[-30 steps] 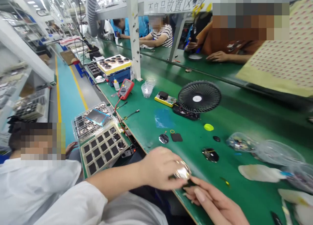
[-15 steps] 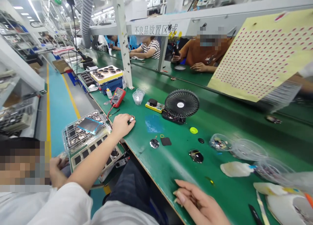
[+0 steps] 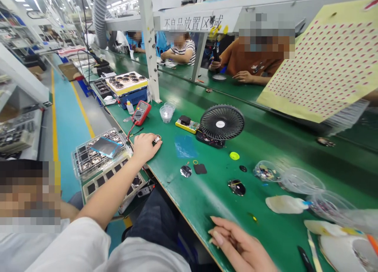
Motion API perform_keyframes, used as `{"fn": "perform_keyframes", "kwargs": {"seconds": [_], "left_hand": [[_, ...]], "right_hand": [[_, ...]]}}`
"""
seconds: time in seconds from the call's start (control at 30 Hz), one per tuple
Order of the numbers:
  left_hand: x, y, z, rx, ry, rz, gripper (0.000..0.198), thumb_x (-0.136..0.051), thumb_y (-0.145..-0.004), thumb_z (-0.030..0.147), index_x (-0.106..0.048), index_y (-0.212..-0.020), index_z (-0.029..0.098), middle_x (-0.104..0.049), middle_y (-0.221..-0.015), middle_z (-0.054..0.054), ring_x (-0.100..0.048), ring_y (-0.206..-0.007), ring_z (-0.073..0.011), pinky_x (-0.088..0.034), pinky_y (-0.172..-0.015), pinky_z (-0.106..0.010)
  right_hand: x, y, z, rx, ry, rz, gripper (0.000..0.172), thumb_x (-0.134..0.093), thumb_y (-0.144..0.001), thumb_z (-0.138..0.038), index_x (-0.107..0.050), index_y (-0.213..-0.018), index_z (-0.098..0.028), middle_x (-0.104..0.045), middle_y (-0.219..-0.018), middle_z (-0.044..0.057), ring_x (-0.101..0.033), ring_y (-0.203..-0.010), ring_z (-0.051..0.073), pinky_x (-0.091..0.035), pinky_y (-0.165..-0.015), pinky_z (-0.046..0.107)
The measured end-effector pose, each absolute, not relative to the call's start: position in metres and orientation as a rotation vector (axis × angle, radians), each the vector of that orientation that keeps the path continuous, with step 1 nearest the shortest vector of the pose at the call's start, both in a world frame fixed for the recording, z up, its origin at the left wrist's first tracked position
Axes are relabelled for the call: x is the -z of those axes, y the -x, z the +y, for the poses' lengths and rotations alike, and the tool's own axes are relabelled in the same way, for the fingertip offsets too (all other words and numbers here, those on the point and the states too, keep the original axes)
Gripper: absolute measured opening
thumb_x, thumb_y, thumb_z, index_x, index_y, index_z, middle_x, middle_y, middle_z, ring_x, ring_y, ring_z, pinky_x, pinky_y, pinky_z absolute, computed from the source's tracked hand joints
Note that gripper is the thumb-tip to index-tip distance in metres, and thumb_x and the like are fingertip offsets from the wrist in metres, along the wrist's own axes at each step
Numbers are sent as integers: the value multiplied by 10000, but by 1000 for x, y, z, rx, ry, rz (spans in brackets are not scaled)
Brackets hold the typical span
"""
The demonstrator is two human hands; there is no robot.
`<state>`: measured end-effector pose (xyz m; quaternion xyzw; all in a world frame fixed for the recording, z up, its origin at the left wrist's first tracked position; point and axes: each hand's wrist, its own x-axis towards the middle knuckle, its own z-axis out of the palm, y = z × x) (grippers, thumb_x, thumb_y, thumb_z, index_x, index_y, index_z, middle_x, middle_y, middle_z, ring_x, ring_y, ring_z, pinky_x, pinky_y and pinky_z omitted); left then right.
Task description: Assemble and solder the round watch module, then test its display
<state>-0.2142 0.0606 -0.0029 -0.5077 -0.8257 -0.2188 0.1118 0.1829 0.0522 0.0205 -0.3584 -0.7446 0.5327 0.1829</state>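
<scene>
My left hand [image 3: 143,146] is stretched out to the left along the green table's [image 3: 265,146] front edge. Its fingertips are pinched on a small round metal part [image 3: 156,138] that rests on the table just below a red multimeter [image 3: 141,112]. My right hand [image 3: 236,244] lies at the near table edge with fingers loosely extended and nothing in them. Between the two hands lie a shiny round disc [image 3: 186,171], a black square pad [image 3: 200,168] and a dark round part [image 3: 236,187].
A black desk fan [image 3: 222,122], a yellow circuit board [image 3: 189,124] and a plastic cup [image 3: 166,113] stand behind. Trays of parts [image 3: 97,149] sit at the left off the table edge. Clear bags [image 3: 289,179] lie at right. A co-worker sits at my left; others work across.
My left hand carried the round metal part from beside my right hand out to the left, down by the multimeter. My right hand stayed at the table edge.
</scene>
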Motion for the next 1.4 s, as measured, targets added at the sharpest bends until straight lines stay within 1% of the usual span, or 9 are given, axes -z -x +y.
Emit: {"fn": "perform_keyframes", "kwargs": {"seconds": [0.2, 0.3, 0.5, 0.73, 0.97, 1.17, 1.3, 1.4], "left_hand": [[1, 216, 61, 589, 1470, -2495, 245, -623, -961, 469, -734, -1011, 257, -787, -1175, -62, -613, -1158, -334, -389, -965, -488], [3, 218, 62, 575, 1464, -2513, 259, -604, -972, 465, -732, -1008, 242, -782, -1188, -71, -599, -1167, -335, -382, -977, -491], [2, 217, 62, 603, 1475, -2499, 250, -616, -968, 449, -720, -997, 224, -777, -1186, -73, -594, -1152, -340, -380, -968, -499], [3, 217, 61, 641, 1479, -2491, 235, -628, -963, 438, -713, -980, 220, -777, -1174, -77, -591, -1146, -341, -378, -967, -504], [5, 218, 60, 666, 1493, -2470, 238, -631, -961, 446, -722, -989, 228, -783, -1171, -78, -581, -1162, -347, -375, -979, -509], [9, 220, 60, 690, 1492, -2443, 236, -624, -961, 448, -741, -989, 245, -786, -1158, -88, -580, -1150, -359, -372, -997, -543], [10, 221, 60, 685, 1491, -2416, 239, -629, -957, 456, -747, -985, 250, -796, -1149, -71, -587, -1144, -354, -366, -997, -547], [8, 217, 58, 704, 1510, -2381, 250, -609, -967, 468, -748, -980, 260, -800, -1167, -56, -589, -1159, -353, -344, -1008, -558]], "right_hand": [[-15, -187, 52, -1497, 1054, -2139, 428, -700, -925, -576, -776, -1159, -226, -832, -950, 80, -811, -839, 202, -656, -816, 230], [-14, -187, 54, -1514, 1091, -2148, 467, -715, -907, -601, -781, -1163, -217, -836, -969, 102, -820, -855, 226, -666, -830, 255], [-16, -185, 56, -1554, 1136, -2122, 504, -718, -894, -625, -783, -1170, -208, -836, -982, 128, -824, -863, 266, -678, -854, 311], [-13, -188, 57, -1609, 1144, -2113, 497, -723, -907, -592, -762, -1207, -197, -831, -1009, 134, -821, -876, 264, -672, -880, 320], [-12, -187, 55, -1534, 1097, -2127, 475, -710, -915, -598, -767, -1185, -211, -830, -959, 114, -816, -821, 236, -675, -834, 292], [-21, -184, 54, -1520, 1109, -2181, 498, -678, -931, -616, -766, -1197, -203, -825, -963, 123, -812, -840, 247, -678, -838, 332], [-24, -181, 55, -1534, 1097, -2175, 491, -679, -932, -612, -765, -1196, -206, -823, -947, 115, -806, -822, 240, -677, -832, 338], [-24, -180, 53, -1567, 1098, -2156, 489, -670, -941, -601, -755, -1208, -200, -820, -952, 117, -803, -844, 240, -674, -832, 342]]}}
